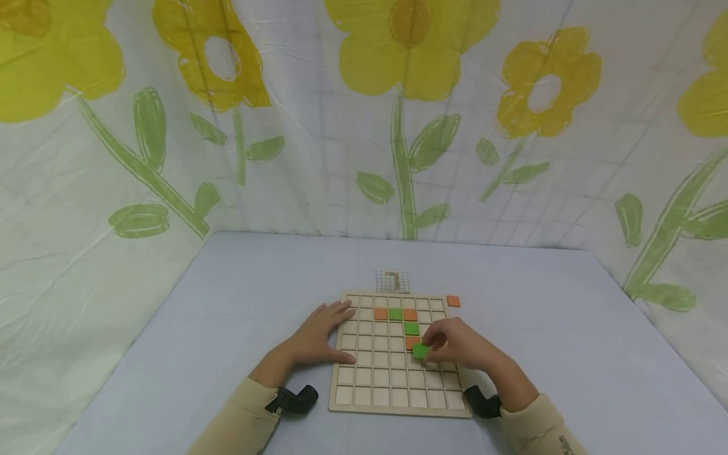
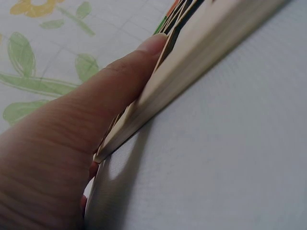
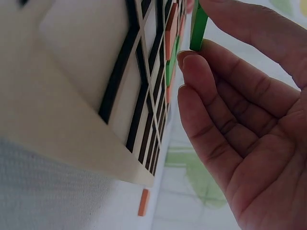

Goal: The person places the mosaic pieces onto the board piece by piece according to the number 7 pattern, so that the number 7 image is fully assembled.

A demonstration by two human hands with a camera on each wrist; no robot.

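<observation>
A square wooden grid board (image 1: 398, 414) lies flat, with orange and green tiles set in some of its cells. Along the upper part run an orange tile (image 1: 381, 313), a green tile (image 1: 395, 314) and another orange one. Below the right end of that row come a second green tile (image 1: 411, 328) and an orange tile (image 1: 412, 342). My right hand (image 1: 462, 344) pinches a green square tile (image 1: 420, 351) close over the board, just below that column. My left hand (image 1: 315, 335) rests spread at the board's left edge, its thumb (image 2: 139, 62) on the frame.
A small card with a printed grid pattern (image 1: 392, 281) lies behind the board's far edge. One loose orange tile (image 1: 453, 301) is on the white table (image 1: 256, 278) by the far right corner. A flower-printed curtain (image 1: 307, 126) hangs behind the table.
</observation>
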